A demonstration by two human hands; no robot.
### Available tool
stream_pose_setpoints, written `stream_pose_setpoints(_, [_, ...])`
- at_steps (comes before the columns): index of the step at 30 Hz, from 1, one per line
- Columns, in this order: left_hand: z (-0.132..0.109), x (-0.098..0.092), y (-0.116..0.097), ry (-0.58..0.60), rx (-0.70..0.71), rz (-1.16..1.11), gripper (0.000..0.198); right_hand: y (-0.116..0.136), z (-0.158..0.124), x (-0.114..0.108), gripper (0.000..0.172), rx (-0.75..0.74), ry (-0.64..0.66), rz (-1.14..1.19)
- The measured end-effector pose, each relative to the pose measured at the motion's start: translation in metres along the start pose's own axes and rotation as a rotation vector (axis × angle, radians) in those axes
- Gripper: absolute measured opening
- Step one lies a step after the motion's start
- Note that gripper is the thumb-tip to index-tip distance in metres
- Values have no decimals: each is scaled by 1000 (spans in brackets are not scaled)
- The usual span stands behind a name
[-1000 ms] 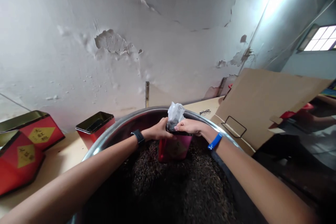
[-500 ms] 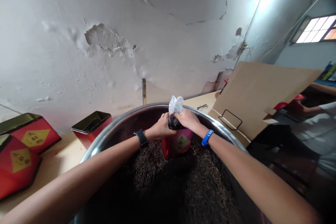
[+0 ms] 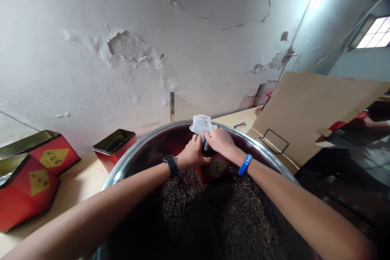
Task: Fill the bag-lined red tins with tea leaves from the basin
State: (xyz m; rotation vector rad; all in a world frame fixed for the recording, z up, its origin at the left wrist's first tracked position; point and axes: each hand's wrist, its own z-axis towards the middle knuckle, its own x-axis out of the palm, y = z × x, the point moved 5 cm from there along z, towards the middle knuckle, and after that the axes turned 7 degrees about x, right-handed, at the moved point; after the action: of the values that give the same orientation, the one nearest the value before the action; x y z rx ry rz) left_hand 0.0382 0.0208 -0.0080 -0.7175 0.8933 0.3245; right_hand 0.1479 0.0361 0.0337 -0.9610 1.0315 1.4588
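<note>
A red tea tin (image 3: pixel 213 168) with a yellow diamond label stands on dark loose-leaf tea (image 3: pixel 189 195) inside a big round metal tub (image 3: pixel 122 166). A clear plastic bag (image 3: pixel 201 124) rises out of the tin's mouth, its upper end white and crumpled. My right hand (image 3: pixel 222 143), a blue band at its wrist, is closed on the bag's neck. With the thumb over the front rim and the fingers up beside the bag, my left hand (image 3: pixel 192 153) grips the tin's top left side; a dark watch is on that wrist. Both hands hide most of the tin's mouth.
Several open red tins stand left of the tub, one (image 3: pixel 114 148) close to its rim. Behind the tub, eyeglasses (image 3: pixel 240 125) lie on the pale table (image 3: pixel 227 119). An open cardboard box (image 3: pixel 317 109) is at the right. A peeling wall (image 3: pixel 198 57) rises behind.
The bag's top has spread wider and leans further left. My left fingers have shifted up beside its neck. The whole view has swung slightly left.
</note>
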Motion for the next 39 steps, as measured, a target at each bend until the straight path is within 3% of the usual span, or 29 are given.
stream_pose_setpoints(4, [-2, 1, 4, 41, -122, 45, 67, -8, 7, -4, 55, 35, -6, 0])
stream_pose_setpoints(10, [-10, -16, -2, 39, -40, 156, 85, 22, -3, -9, 60, -87, -77, 9])
stream_pose_setpoints(15, [-15, -25, 0, 34, -131, 244, 64, 18, 12, -12, 56, -6, -58, 37])
stream_pose_setpoints(21, [-13, -34, 1, 20, -60, 291, 82, 34, 4, -11, 59, -130, -136, 64])
stream_pose_setpoints(25, [-2, -42, 8, 64, -52, 157, 74, 22, 4, -16, 60, -117, -190, 95])
stream_pose_setpoints(30, [5, -47, 10, 66, -4, -251, 79, 18, -11, -10, 56, -239, -359, 172])
stream_pose_setpoints(34, [-1, -45, 8, 57, 55, -587, 56, 18, -21, 7, 51, -287, -405, 166])
stream_pose_setpoints(37, [0, -41, 17, -35, -16, -633, 32, 18, -23, 14, 46, -365, -423, 160])
stream_pose_setpoints(39, [4, -39, 24, -168, -58, -548, 24, 18, -23, 16, 44, -403, -429, 153])
